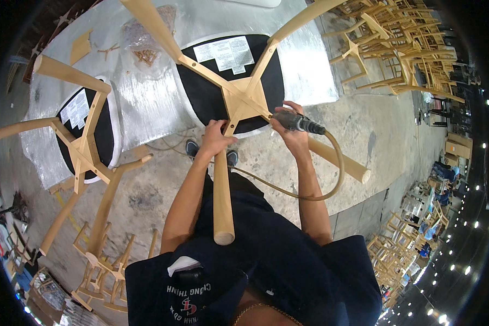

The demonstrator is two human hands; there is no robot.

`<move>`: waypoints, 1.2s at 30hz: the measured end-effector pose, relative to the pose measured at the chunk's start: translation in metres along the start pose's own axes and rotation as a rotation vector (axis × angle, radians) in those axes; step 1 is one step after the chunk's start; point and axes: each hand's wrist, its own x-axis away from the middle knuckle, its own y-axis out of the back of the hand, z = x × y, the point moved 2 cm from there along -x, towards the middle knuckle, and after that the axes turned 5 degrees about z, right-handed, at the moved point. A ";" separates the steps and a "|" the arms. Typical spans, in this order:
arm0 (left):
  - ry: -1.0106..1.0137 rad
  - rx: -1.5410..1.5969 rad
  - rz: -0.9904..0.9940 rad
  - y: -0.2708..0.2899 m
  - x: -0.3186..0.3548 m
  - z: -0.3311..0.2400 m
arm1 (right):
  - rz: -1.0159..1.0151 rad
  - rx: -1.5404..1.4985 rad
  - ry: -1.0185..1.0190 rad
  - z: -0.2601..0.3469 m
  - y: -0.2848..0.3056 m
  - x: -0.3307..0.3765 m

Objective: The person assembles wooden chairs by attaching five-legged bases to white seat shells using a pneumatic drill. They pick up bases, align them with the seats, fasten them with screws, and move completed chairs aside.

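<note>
Closest to me, a person in a dark shirt point(309, 266) has the left hand's point(214, 141) fingers and thumb curled around a near strut of a pale wooden leg frame point(244, 100), while the right hand point(294, 138) grasps a dark power driver point(293, 121), its tan hose point(339, 160) looping below, with its tip at another strut. That frame lies legs-out across a seat's black underside point(198, 95) on a plastic-covered table point(152, 108), with a second upturned chair point(81, 155) to the left. Farther off lie a clear bag point(149, 27), loose screws point(145, 57) and heaped chair frames point(407, 54).
</note>
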 end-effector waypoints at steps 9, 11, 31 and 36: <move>-0.364 0.099 -0.102 0.030 0.014 -0.112 | -0.023 -0.062 0.002 -0.012 0.009 -0.005; -0.706 0.069 -0.065 0.048 0.018 -0.177 | 0.163 -0.015 0.009 -0.002 0.006 -0.009; -0.719 0.130 -0.110 0.025 -0.013 -0.188 | 0.071 -0.261 0.056 -0.027 0.005 -0.001; -0.002 0.405 -0.044 0.054 -0.017 -0.052 | -0.008 -0.144 -0.020 -0.003 -0.009 -0.001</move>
